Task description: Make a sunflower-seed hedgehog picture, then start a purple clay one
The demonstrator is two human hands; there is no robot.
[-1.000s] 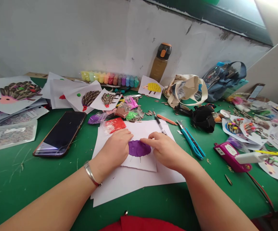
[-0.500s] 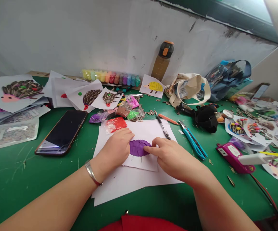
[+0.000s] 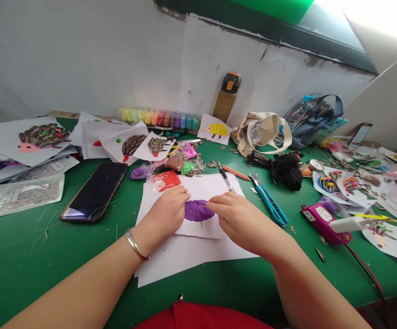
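A flat oval of purple modelling clay lies on a small white sheet of paper, with short pencil lines below it. At the oval's left end, my left hand rests on this sheet, holding it down with fingers bent together; the thumb is hidden. My right hand is over the right end, its fingers stretched towards the clay and nothing held in them. Larger white paper lies underneath. An opened packet of red clay is just beyond my left hand, and a pen lies past my right.
A phone and seed-covered hedgehog pictures lie at left. To the right are a blue utility knife, an orange stick, a black pouch and a magenta glue gun. Behind stand a bottle and clay packets.
My right index finger, earlier pressing on the clay's right part, has drawn back slightly, and the fingers now lie closer together. My left hand stays in place. The camera view has shifted a little.
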